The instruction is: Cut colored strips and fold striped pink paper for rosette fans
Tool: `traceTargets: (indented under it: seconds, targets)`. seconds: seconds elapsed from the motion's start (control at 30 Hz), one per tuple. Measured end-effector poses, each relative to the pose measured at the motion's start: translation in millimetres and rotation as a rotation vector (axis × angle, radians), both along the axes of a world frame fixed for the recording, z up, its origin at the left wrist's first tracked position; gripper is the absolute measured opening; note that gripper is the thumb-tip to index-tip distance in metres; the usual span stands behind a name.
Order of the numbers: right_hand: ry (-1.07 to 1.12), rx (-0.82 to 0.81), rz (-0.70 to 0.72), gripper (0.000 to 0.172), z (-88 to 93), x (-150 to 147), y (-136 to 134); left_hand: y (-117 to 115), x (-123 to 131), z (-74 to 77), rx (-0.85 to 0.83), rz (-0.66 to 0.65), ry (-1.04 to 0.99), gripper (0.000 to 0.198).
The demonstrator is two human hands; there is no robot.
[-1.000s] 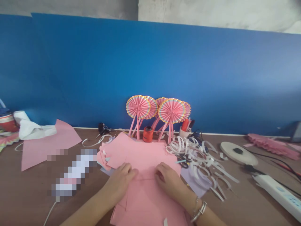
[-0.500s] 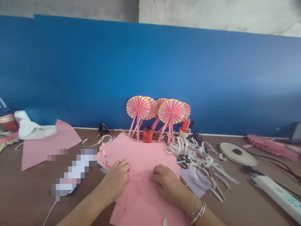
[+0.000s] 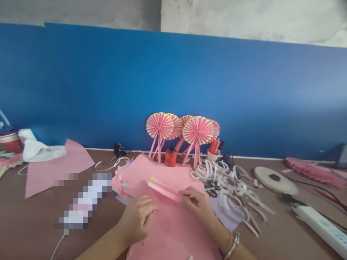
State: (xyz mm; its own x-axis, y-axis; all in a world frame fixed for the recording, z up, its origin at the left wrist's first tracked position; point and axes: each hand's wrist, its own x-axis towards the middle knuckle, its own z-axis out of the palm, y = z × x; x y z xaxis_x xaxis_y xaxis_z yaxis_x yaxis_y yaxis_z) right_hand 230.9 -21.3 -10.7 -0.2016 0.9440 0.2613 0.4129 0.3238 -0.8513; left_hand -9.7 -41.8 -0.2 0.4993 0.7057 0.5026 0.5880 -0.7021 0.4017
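One blue partition (image 3: 108,79) backs one table (image 3: 35,227), carrying one pink paper stack (image 3: 170,238) toward its near edge. Five pleated fans (image 3: 159,125) stand at the far edge, presumably leaned for support. Above the stack, the right hand (image 3: 196,204) pinches one folded strip (image 3: 164,189) by its end, seemingly leaving the striped end free; whether the curled left hand (image 3: 137,219) holds anything, I cannot tell. One red spool (image 3: 170,158) sits before the fans.
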Motion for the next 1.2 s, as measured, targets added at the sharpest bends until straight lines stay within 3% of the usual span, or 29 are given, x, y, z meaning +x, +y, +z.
traceTargets:
  seconds: [0.1,0.23,0.3,0.4,0.53,0.77,0.87,0.93,1.0,1.13,1.2]
  targets:
    - [0.069,-0.028,-0.022,0.022,1.4,-1.1,-2.6,-2.0,8.9,-0.4,-0.217,0.031,-0.073,0.029]
    - [-0.047,0.216,0.134,0.022,12.1,-8.9,-16.0,-2.9,19.9,4.1,-0.639,0.091,-0.407,0.031]
    - [-0.125,0.303,0.221,0.027,16.3,-13.1,-22.8,-2.4,25.0,7.3,-0.753,0.112,-0.552,0.031]
    - [-0.19,0.344,0.276,0.031,19.2,-17.0,-28.2,-0.6,31.2,10.8,-0.785,0.141,-0.774,0.026]
    - [-0.171,0.358,0.248,0.029,18.4,-18.3,-27.5,1.5,34.1,10.1,-0.838,0.096,-0.996,0.036]
    - [-0.31,0.428,0.264,0.037,10.8,-20.0,-25.1,-2.8,35.8,9.5,-0.826,0.106,-0.957,0.026]
    - [-0.403,0.452,0.276,0.038,12.7,-21.3,-27.1,-4.0,33.5,5.2,-0.711,0.178,-0.807,0.023]
    - [-0.449,0.485,0.283,0.037,15.7,-21.2,-28.8,-2.9,28.2,2.3,-0.537,0.287,-0.697,0.023]
    - [-0.458,0.564,0.272,0.034,18.7,-19.5,-30.8,-0.7,20.0,2.4,-0.274,0.362,-0.586,0.02]
    - [-0.41,0.831,0.15,0.035,22.3,-15.3,-36.8,2.0,5.9,11.9,0.346,0.33,-0.311,0.018]
    - [-0.426,0.951,0.048,0.037,23.4,-15.6,-39.5,0.8,5.6,16.8,0.504,0.311,-0.136,0.025]
